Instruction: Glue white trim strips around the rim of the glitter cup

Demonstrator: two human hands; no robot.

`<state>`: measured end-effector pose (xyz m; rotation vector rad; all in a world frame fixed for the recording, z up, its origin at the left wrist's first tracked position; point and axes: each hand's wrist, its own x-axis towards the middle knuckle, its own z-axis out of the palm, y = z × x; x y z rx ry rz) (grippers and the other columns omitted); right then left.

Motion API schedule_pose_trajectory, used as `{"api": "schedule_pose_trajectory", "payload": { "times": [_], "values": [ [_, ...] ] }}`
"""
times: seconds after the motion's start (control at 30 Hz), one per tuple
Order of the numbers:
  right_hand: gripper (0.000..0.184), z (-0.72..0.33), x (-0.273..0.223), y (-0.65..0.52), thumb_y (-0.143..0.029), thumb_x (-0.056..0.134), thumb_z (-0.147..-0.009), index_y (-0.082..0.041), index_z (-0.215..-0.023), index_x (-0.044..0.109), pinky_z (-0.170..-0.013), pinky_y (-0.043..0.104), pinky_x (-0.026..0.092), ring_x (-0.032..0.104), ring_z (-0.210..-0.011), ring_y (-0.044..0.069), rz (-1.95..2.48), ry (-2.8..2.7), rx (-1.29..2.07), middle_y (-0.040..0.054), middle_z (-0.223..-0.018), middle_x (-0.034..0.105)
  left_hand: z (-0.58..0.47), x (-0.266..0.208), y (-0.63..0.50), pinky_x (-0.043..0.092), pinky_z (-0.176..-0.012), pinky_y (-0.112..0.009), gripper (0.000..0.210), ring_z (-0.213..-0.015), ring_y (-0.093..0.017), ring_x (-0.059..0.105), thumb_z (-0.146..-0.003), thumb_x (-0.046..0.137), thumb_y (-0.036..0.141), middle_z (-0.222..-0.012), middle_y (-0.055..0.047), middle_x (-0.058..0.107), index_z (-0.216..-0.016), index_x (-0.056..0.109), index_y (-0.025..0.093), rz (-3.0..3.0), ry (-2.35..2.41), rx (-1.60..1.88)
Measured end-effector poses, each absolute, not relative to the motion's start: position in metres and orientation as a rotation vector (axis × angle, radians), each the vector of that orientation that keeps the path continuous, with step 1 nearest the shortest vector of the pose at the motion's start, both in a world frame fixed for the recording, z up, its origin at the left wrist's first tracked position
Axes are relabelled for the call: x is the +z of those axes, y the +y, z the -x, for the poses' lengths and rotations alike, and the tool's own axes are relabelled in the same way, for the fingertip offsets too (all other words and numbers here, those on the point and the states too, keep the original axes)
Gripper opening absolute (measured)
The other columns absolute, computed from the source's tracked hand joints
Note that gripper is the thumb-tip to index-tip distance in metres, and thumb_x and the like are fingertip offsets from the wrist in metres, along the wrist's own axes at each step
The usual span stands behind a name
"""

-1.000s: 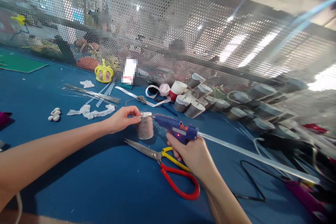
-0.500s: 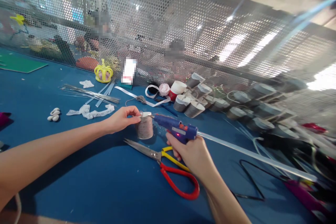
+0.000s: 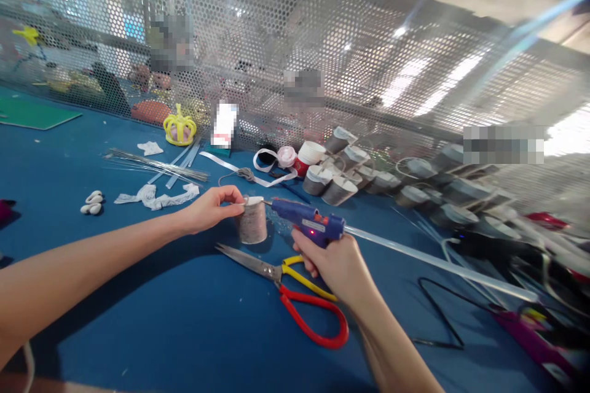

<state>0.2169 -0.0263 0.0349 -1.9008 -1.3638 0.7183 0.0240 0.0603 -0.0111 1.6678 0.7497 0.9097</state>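
A small cup wrapped in grey lace [image 3: 252,222] stands upright on the blue table [image 3: 161,319]. My left hand [image 3: 209,207] pinches its top rim from the left. My right hand [image 3: 334,263] grips a blue hot glue gun [image 3: 308,222] with a long clear glue stick [image 3: 437,264] trailing to the right. The gun's nozzle touches the cup's upper rim on the right side. A red light glows on the gun's body.
Scissors with red and yellow handles [image 3: 295,291] lie just in front of my right hand. Several wrapped cups [image 3: 350,175] are stacked at the back, near ribbon rolls [image 3: 281,158], lace strips [image 3: 157,198], shells [image 3: 91,202], a yellow crown [image 3: 179,129]. A perforated metal screen [image 3: 322,43] walls the rear.
The view has shifted slightly; both hands, the cup and the glue gun keep the same pose against each other.
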Motion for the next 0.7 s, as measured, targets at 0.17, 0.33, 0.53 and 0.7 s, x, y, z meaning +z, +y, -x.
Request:
{"api": "schedule_pose_trajectory", "payload": {
  "times": [0.17,0.33,0.53,0.7],
  "values": [
    [0.028,-0.223,0.032,-0.022,-0.037,0.056,-0.064,-0.015,-0.048,0.053,-0.036,0.019,0.037,0.041,-0.030,0.007,1.876,-1.407,0.717,-0.0038,-0.032,0.045,-0.024,-0.013,0.062,0.036,-0.065,-0.022,0.008,-0.066,-0.009,0.046,-0.070,0.053,0.022,-0.069,0.001,0.051,-0.069,0.049,0.015,-1.683,0.742,0.922],
    [0.026,-0.231,0.024,-0.017,-0.036,0.056,-0.067,-0.014,-0.053,0.051,-0.036,0.018,0.032,0.036,-0.030,0.005,1.662,-1.406,0.834,-0.0058,-0.032,0.042,-0.024,-0.013,0.062,0.038,-0.068,-0.023,0.009,-0.068,-0.010,0.048,-0.070,0.052,0.022,-0.071,0.001,0.053,-0.069,0.047,0.015,-1.700,0.750,0.920],
    [0.021,-0.248,0.013,0.006,-0.031,0.063,-0.058,-0.016,-0.064,0.050,-0.037,0.018,0.033,0.043,-0.037,0.006,1.603,-1.150,0.795,-0.0044,-0.046,0.051,-0.022,-0.005,0.060,0.040,-0.076,-0.029,0.006,-0.076,-0.013,0.052,-0.072,0.050,0.021,-0.077,-0.001,0.056,-0.072,0.048,0.014,-1.960,0.805,0.923],
    [0.023,-0.255,-0.001,0.032,-0.036,0.055,-0.065,-0.015,-0.057,0.052,-0.038,0.020,0.036,0.048,-0.040,0.008,1.776,-1.162,0.639,0.0029,-0.054,0.057,-0.019,0.002,0.056,0.031,-0.091,-0.040,0.004,-0.089,-0.016,0.051,-0.074,0.048,0.018,-0.082,-0.003,0.058,-0.071,0.050,0.016,-2.406,0.799,0.950]
  ]
}}
